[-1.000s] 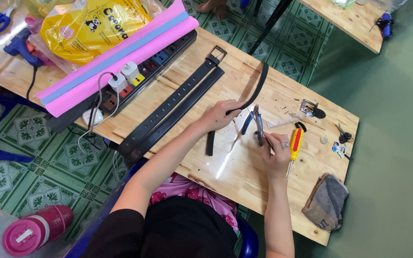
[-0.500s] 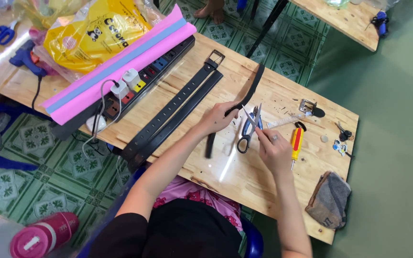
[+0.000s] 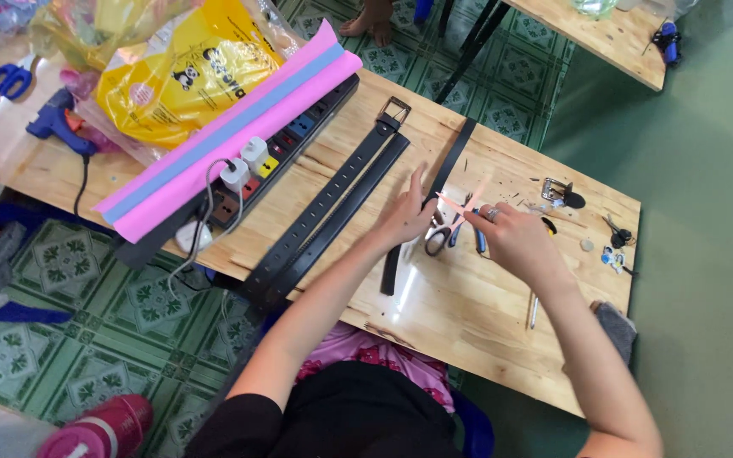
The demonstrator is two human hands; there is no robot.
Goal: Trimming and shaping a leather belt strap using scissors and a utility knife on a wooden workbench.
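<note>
Two hands (image 3: 405, 216) (image 3: 511, 242) meet over three black belts (image 3: 332, 203).

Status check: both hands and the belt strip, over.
Left hand flat on black belt strip. Right hand at the scissors beside it. Buckled belts alongside, apart.

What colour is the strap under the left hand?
Black; the strap shows best in the head view.
</note>
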